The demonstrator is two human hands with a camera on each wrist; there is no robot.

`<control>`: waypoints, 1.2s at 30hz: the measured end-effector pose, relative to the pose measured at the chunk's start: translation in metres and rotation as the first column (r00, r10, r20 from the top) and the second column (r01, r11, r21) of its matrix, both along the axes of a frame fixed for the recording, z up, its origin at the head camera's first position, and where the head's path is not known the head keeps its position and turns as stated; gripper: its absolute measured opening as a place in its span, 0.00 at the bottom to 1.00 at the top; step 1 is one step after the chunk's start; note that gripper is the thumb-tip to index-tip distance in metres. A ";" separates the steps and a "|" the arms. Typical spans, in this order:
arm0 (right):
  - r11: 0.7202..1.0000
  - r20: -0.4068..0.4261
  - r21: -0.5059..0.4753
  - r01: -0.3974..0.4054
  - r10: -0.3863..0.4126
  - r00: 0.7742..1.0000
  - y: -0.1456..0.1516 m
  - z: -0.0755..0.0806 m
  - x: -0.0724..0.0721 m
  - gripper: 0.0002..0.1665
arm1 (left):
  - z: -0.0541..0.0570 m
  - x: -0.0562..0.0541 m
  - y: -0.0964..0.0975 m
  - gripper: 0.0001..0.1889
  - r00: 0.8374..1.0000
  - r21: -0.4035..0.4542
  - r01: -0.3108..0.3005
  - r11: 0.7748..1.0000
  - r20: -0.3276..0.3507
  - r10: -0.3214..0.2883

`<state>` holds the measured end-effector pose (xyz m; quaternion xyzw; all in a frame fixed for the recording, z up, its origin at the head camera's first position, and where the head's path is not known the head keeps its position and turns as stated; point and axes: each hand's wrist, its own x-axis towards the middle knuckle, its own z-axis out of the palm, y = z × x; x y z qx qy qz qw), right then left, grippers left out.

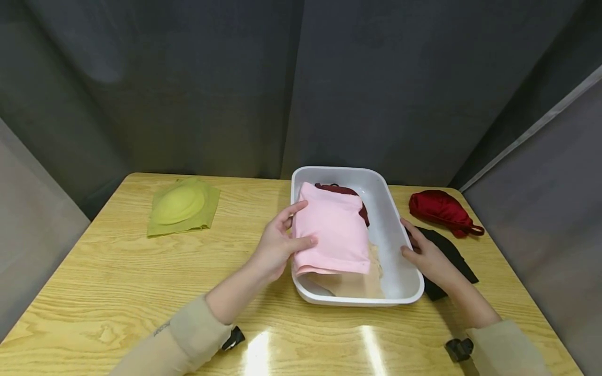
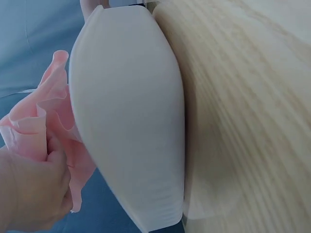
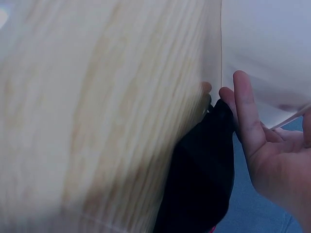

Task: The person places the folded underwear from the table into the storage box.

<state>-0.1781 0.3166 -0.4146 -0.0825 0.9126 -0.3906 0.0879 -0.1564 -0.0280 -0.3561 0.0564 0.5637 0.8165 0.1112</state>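
Observation:
My left hand (image 1: 275, 245) grips a folded pink garment (image 1: 334, 230) at its left edge, thumb on top and fingers beneath. The garment is held over a white plastic tub (image 1: 392, 224). Partly hidden under it in the tub are a dark red garment (image 1: 364, 211) and a beige cloth (image 1: 359, 284). My right hand (image 1: 430, 258) holds the tub's right side, its thumb over the rim and its fingers (image 3: 248, 114) along the outer wall. Beside that hand, a black cloth (image 1: 453, 256) lies on the table, partly covered by the hand and tub.
A yellow-green padded garment (image 1: 183, 206) lies at the back left of the wooden table (image 1: 117, 292). At the back right is a shiny red padded garment (image 1: 439, 209) with a strap. Grey curtains (image 1: 211, 89) hang behind the table and at both sides.

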 end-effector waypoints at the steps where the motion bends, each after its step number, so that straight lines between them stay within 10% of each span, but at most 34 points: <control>1: 1.000 0.000 -0.001 -0.002 0.002 1.000 0.000 0.000 0.000 0.42 | -0.001 0.000 0.001 0.38 1.000 -0.003 0.002 1.000 -0.003 -0.002; 36: 1.000 -0.001 0.027 0.011 -0.011 1.000 -0.004 0.004 0.002 0.42 | -0.036 -0.006 0.045 0.38 0.998 -0.218 0.053 0.975 0.040 -0.046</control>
